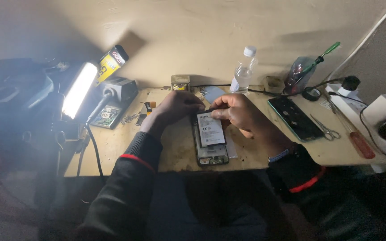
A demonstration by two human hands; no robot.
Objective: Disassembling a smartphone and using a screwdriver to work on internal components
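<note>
Both hands at the opened phone on the desk.

Right hand pinches the white battery's top edge; left hand, fingers curled, rests just left of it, grip hidden.

Under both hands lies an opened phone whose white battery has a smooth, faintly glossy wrapper, with bare metal and circuit parts showing at its lower end. The table beneath is worn wood, matt, stained and scuffed. Right of the right hand a second phone shows a glossy dark glass face; beyond it lie shiny metal scissors and a screwdriver with a smooth red plastic handle. Behind the hands stands a clear plastic bottle. The sleeve at the left hand is dark matt cloth
</note>
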